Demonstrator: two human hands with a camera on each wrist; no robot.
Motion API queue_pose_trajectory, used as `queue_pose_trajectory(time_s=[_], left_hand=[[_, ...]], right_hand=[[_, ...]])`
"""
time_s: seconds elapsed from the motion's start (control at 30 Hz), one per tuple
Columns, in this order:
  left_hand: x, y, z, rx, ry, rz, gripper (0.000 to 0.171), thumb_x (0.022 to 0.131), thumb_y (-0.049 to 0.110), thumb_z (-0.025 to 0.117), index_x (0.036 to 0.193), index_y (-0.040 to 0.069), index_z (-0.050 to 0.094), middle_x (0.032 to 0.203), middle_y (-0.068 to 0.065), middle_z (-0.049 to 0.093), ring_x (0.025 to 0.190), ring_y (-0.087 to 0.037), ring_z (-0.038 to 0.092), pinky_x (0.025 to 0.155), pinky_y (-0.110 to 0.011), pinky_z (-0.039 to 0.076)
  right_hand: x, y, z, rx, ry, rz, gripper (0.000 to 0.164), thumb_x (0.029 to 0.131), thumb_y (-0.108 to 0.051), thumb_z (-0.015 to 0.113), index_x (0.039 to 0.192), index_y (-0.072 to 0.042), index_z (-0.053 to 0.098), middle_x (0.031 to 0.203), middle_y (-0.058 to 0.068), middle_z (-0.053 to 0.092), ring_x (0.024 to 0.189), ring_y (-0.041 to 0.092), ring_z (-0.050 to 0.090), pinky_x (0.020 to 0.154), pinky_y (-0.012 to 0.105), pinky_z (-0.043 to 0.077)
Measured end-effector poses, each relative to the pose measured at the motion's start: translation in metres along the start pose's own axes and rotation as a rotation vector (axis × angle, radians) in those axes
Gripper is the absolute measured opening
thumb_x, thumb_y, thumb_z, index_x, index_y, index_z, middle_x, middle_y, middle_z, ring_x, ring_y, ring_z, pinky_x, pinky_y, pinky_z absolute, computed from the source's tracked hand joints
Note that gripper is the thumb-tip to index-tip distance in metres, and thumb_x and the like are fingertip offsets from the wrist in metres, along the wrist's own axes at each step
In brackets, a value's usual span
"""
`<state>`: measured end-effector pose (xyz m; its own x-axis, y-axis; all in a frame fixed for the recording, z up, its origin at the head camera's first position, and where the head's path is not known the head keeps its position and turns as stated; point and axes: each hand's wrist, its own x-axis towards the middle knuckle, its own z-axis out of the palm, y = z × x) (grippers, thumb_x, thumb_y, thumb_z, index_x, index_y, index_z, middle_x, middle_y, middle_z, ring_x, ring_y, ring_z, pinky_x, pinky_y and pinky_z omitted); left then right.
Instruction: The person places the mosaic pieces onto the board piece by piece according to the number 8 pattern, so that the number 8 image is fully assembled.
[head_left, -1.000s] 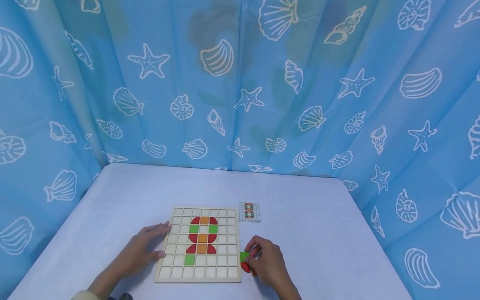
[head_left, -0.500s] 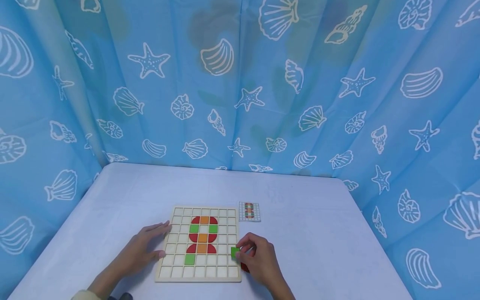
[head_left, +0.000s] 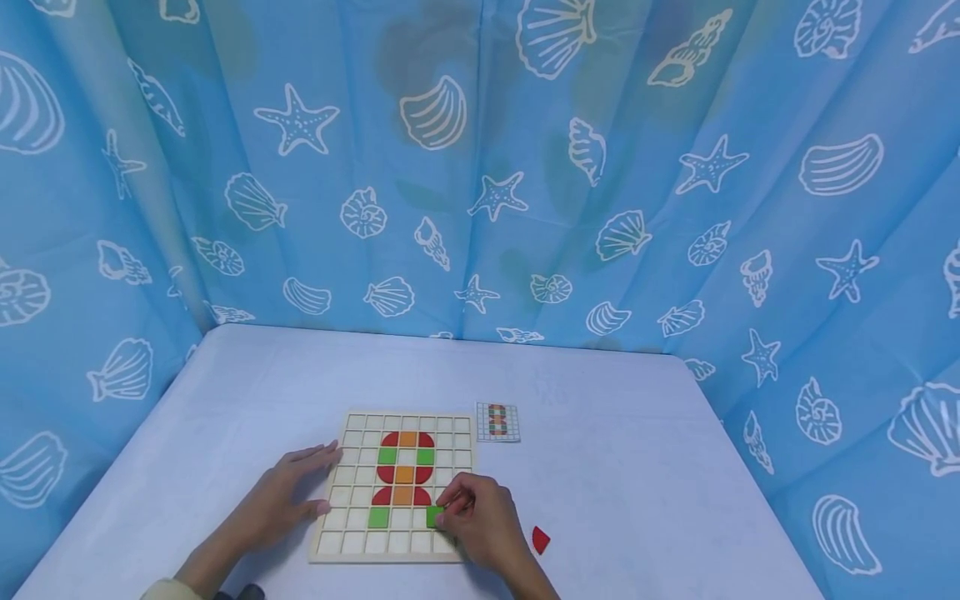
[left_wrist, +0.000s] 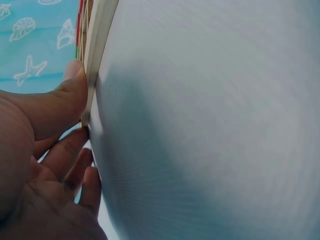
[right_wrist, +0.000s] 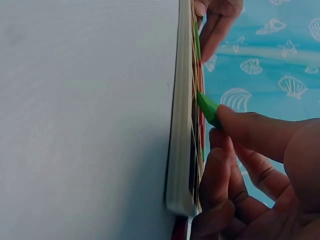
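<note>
A pale wooden grid board [head_left: 390,559] lies on the table, with red quarter-circle, orange square and green square tiles set in its middle cells. My left hand [head_left: 288,492] rests at the board's left edge, thumb [left_wrist: 75,95] on the rim and fingers extended along the side. Over the lower right of the pattern, my right hand [head_left: 483,517] pinches a green square tile [head_left: 434,517] between thumb and fingertips. In the right wrist view that tile [right_wrist: 209,110] is tilted, one edge close at the board's surface. A green tile [head_left: 378,517] sits in the same row, further left.
A red quarter-circle tile [head_left: 541,540] lies on the white table right of my right hand. Beyond the board's upper right corner is a small printed pattern card [head_left: 498,422]. A blue shell-print curtain [head_left: 480,167] encloses the table's back and sides.
My right hand has picked up the green tile from beside the board and carried it left over the grid. A red tile has come into view on the right. My left hand stays put.
</note>
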<state>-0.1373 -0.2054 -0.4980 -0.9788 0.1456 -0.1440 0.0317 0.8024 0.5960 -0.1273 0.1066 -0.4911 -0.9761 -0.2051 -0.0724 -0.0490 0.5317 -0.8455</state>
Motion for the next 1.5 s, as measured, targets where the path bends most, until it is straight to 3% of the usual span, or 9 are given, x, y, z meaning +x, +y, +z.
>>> queue_pose_trajectory(time_s=[0.37,0.73,0.97,1.17,1.33,1.5], left_hand=[[-0.001,0.000,0.000,0.008,0.012,0.028,0.083,0.084,0.024,0.089,0.158,0.017,0.052,0.168,-0.010,0.045,0.155,-0.049,0.037,0.121,-0.071,0.035],[-0.003,-0.003,-0.002,0.002,0.012,0.076,0.080,0.085,0.025,0.087,0.157,0.015,0.053,0.168,-0.011,0.045,0.153,-0.050,0.039,0.120,-0.072,0.036],[-0.003,-0.002,-0.002,-0.008,-0.004,0.064,0.080,0.086,0.026,0.087,0.158,0.017,0.052,0.169,-0.010,0.043,0.155,-0.049,0.037,0.121,-0.071,0.035],[-0.002,-0.001,-0.002,0.005,0.003,0.055,0.081,0.086,0.026,0.088,0.158,0.017,0.052,0.169,-0.010,0.044,0.155,-0.049,0.037,0.121,-0.071,0.036],[-0.003,-0.002,-0.002,0.002,0.006,0.061,0.079,0.087,0.025,0.087,0.157,0.015,0.053,0.169,-0.011,0.044,0.155,-0.049,0.038,0.121,-0.072,0.035],[-0.003,-0.002,-0.001,0.000,0.001,0.057,0.081,0.086,0.026,0.087,0.158,0.016,0.052,0.169,-0.011,0.044,0.154,-0.049,0.037,0.121,-0.072,0.035]], right_hand=[[0.004,-0.010,0.016,-0.164,0.027,0.033,0.023,0.081,-0.015,0.089,0.079,-0.025,0.068,0.062,-0.012,0.058,0.062,0.005,0.053,0.054,0.025,0.038],[0.004,-0.014,0.014,-0.164,0.002,0.010,0.017,0.083,-0.014,0.089,0.082,-0.025,0.075,0.066,-0.011,0.059,0.063,0.005,0.053,0.055,0.024,0.039],[0.003,-0.004,-0.008,-0.072,0.056,0.016,0.005,0.092,-0.020,0.083,0.091,-0.024,0.079,0.075,-0.009,0.066,0.067,0.008,0.057,0.060,0.021,0.046],[0.000,0.007,-0.036,-0.019,0.113,0.062,0.005,0.097,-0.025,0.079,0.094,-0.021,0.077,0.081,-0.004,0.066,0.064,0.014,0.056,0.053,0.023,0.048],[-0.006,0.014,-0.054,-0.035,0.149,0.122,0.004,0.097,-0.025,0.079,0.095,-0.021,0.078,0.083,-0.002,0.067,0.071,0.017,0.056,0.058,0.023,0.047],[-0.014,0.022,-0.063,-0.060,0.130,0.180,0.006,0.093,-0.019,0.082,0.098,-0.019,0.078,0.083,-0.002,0.067,0.071,0.018,0.056,0.059,0.023,0.048]])
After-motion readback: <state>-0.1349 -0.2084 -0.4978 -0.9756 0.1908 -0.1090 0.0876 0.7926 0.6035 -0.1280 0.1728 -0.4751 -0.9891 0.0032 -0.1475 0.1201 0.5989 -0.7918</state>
